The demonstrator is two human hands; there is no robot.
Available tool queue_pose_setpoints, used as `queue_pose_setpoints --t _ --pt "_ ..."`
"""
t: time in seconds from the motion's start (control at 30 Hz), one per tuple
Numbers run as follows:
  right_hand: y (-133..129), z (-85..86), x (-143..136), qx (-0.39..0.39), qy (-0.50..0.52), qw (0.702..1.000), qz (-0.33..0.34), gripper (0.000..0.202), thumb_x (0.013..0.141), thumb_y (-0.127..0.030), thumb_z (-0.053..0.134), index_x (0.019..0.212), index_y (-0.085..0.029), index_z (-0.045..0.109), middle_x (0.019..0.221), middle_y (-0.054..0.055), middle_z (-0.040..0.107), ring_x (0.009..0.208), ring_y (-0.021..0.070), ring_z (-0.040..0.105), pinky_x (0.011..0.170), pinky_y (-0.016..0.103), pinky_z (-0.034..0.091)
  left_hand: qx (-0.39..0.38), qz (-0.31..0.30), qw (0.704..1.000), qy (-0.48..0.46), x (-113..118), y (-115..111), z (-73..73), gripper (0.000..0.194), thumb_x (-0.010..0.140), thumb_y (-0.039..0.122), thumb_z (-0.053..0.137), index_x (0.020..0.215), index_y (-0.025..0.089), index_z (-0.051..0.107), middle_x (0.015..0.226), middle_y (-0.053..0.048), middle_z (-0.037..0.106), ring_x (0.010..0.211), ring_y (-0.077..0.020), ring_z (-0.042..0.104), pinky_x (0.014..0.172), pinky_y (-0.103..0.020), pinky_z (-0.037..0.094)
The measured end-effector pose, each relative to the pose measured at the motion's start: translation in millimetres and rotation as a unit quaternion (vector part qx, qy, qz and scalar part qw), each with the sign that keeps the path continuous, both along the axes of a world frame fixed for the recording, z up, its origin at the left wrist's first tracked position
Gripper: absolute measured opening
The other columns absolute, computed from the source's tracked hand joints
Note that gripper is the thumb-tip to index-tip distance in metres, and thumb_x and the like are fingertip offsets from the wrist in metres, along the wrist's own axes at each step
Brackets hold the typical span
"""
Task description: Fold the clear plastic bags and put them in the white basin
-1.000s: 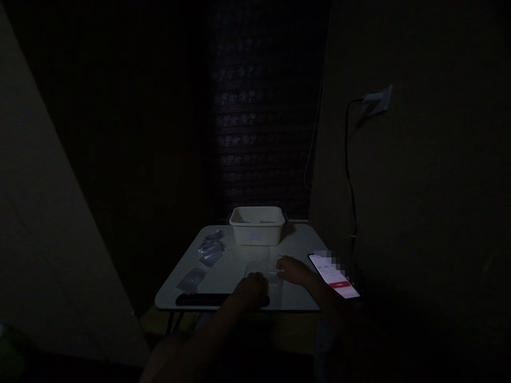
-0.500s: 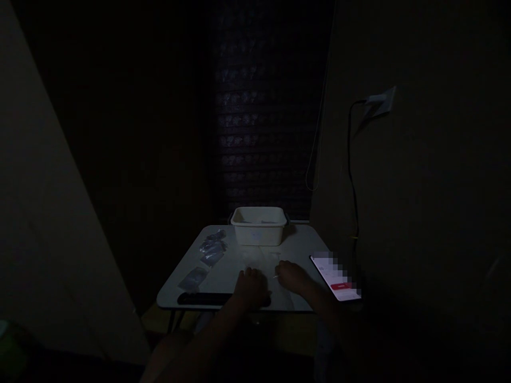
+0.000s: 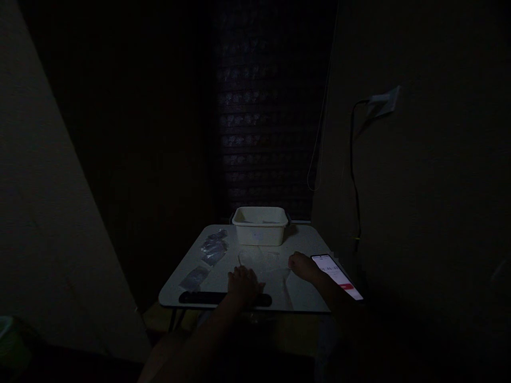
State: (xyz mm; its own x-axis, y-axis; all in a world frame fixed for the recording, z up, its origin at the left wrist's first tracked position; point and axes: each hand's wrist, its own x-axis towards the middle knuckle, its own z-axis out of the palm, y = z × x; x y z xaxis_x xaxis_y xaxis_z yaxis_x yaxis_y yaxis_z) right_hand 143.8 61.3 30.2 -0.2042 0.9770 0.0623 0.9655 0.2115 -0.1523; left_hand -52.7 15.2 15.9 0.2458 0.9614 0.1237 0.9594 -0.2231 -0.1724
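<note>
The scene is very dark. My left hand point(image 3: 243, 282) is over the near middle of the table, its fingers curled. A thin pale strip point(image 3: 239, 259) shows just beyond its fingertips; whether the hand holds it I cannot tell. To the right, my closed right hand point(image 3: 302, 266) is near the phone, with the fingertips at the edge of a clear plastic sheet or bag point(image 3: 276, 277) that lies between the hands. Several crumpled clear plastic packets point(image 3: 214, 249) lie at the left, and a flatter plastic packet point(image 3: 194, 279) is nearer me.
A white plastic tub point(image 3: 260, 234) with pale contents stands at the back of the small white table point(image 3: 175, 287). Along the front edge runs a black slot point(image 3: 203, 298). A lit phone point(image 3: 329, 268) lies at the right edge. A plugged-in cable point(image 3: 352, 159) hangs on the right wall.
My right hand has moved right, towards the phone, widening the gap between the hands. My left hand has shifted slightly left. More of the clear plastic shows between them.
</note>
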Motion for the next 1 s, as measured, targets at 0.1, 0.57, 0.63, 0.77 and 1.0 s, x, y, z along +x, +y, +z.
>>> queue_pose_setpoints --t 0.1,0.57,0.63,0.77,1.0 --pt "0 1.7 3 -0.009 -0.015 1.000 -0.021 0.021 0.068 -0.015 0.035 0.075 -0.016 0.055 0.084 0.007 0.052 0.073 0.0134 0.049 0.056 0.021 0.032 -0.017 0.009 1.000 0.000 -4 1 1.4 0.055 0.070 0.050 0.020 0.108 0.013 0.036 0.113 -0.018 0.034 0.101 -0.0327 0.028 0.074 -0.047 0.022" --pt "1 10.8 5 0.021 0.019 0.998 -0.061 0.020 0.067 -0.016 0.036 0.076 -0.015 0.054 0.082 0.008 0.055 0.077 0.0142 0.049 0.057 0.020 0.032 -0.044 0.032 0.998 0.012 -18 6 14.7 0.045 0.069 0.037 0.031 0.103 0.009 0.042 0.107 -0.020 0.039 0.100 -0.0360 0.028 0.072 -0.047 0.025" --pt "0 9.8 -1 0.026 0.029 0.997 -0.062 0.020 0.069 -0.022 0.035 0.075 -0.015 0.053 0.081 0.008 0.055 0.075 0.0144 0.050 0.056 0.021 0.032 -0.031 -0.002 1.000 0.005 -12 5 12.1 0.044 0.072 0.036 0.028 0.104 0.009 0.040 0.109 -0.019 0.038 0.101 -0.0332 0.028 0.074 -0.047 0.023" --pt "-5 7.9 -14 -0.093 0.140 0.984 -0.057 0.034 0.073 -0.037 0.026 0.083 -0.014 0.047 0.072 0.008 0.057 0.056 0.0119 0.052 0.046 0.021 0.033 -0.039 -0.120 0.992 -0.019 7 3 1.4 0.048 0.074 0.039 0.022 0.110 0.008 0.031 0.115 -0.017 0.032 0.105 -0.0263 0.026 0.082 -0.042 0.021" --pt "0 3.0 -14 -0.190 0.317 0.927 -0.058 0.031 0.071 -0.036 0.028 0.075 -0.012 0.047 0.072 0.006 0.055 0.044 0.0061 0.047 0.037 0.016 0.030 -0.049 -0.180 0.981 -0.048 22 -4 -16.8 0.050 0.075 0.041 0.018 0.115 0.010 0.022 0.120 -0.016 0.023 0.108 -0.0258 0.020 0.083 -0.040 0.022"
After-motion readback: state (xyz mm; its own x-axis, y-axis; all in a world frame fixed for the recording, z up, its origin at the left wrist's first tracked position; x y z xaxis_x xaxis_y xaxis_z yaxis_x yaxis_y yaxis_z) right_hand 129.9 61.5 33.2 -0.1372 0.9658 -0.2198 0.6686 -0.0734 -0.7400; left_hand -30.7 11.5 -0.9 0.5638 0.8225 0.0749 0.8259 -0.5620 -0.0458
